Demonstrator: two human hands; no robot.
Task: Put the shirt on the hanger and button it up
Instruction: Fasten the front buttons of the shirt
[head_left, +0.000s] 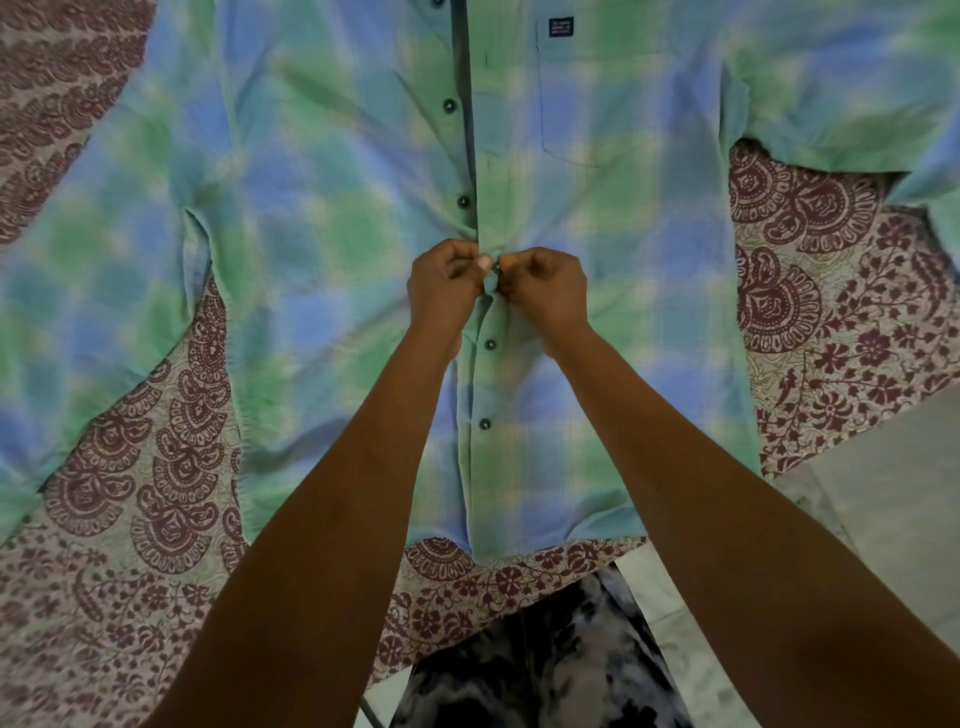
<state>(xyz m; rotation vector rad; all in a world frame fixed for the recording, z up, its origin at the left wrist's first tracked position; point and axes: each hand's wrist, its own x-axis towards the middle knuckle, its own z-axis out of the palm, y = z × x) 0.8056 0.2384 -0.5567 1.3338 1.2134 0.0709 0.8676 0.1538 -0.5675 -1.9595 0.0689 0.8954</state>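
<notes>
A green and blue checked shirt (322, 218) lies flat, front up, on a patterned bedspread, collar away from me. Its placket runs down the middle with dark buttons. My left hand (441, 291) pinches the placket edge from the left. My right hand (545, 288) pinches it from the right, and both meet at one small dark button (495, 268) at mid-chest. Two buttons (490, 344) below my hands sit through the placket; the buttons (449, 106) above lie beside the open edge. No hanger is visible; the collar area is out of frame.
The bedspread (831, 322), cream with maroon paisley and flower print, covers the surface under the shirt. Its near edge crosses the bottom, with my patterned trousers (545, 670) and pale floor tiles (883, 493) beyond it at the lower right. A chest pocket (592, 109) with a dark label faces up.
</notes>
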